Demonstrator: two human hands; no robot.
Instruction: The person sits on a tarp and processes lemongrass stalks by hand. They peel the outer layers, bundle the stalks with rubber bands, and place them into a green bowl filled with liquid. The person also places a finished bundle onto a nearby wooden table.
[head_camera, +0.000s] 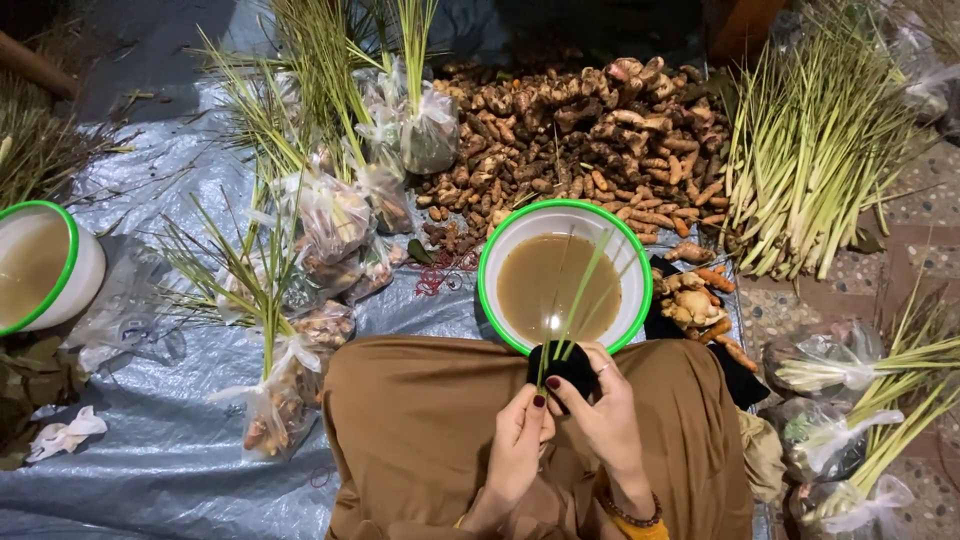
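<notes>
Here both hands, left (517, 440) and right (603, 415), pinch a black bag (565, 364) between fingertips; green stalks (575, 300) rise from it over the basin (500, 265).

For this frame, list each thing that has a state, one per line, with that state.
left hand: closed on the black bag, at its near edge
right hand: gripping the black bag from the right
black bag: held over the lap, green stalks sticking out
white basin: upright, holding murky brown water
second basin: upright, also holding brown liquid
clear packed bags: filled, necks closed
</notes>
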